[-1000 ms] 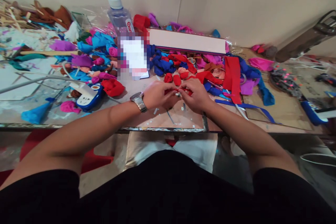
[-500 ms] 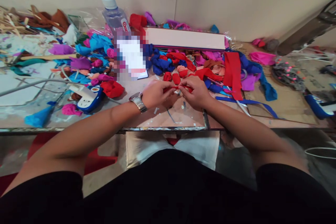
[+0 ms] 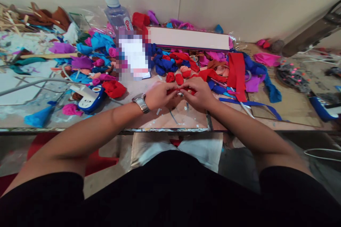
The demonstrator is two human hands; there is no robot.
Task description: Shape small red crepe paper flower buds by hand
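Note:
Fingertips of my left hand [image 3: 157, 96] and my right hand [image 3: 200, 94] meet above the table's front part. Between them they pinch a narrow red crepe-paper-like strip [image 3: 172, 91], mostly covered by the fingers. A watch [image 3: 141, 103] is on my left wrist. Just beyond the hands lie small rolled red pieces [image 3: 179, 79] and a peach one [image 3: 184, 70]. A wide red strip [image 3: 237, 74] lies over other coloured strips to the right of my right hand.
A water bottle [image 3: 119, 17] stands behind a lit phone [image 3: 134, 56]. Left are a blue-and-white power strip [image 3: 92, 101], a grey cable [image 3: 39, 86] and crumpled coloured pieces. A long pale box [image 3: 189, 38] lies at the back. A pincushion-like bundle [image 3: 293, 74] sits right.
Both hands stay in nearly the same place. The fingers of my right hand have shifted slightly over the red strip, and less of it shows by that hand.

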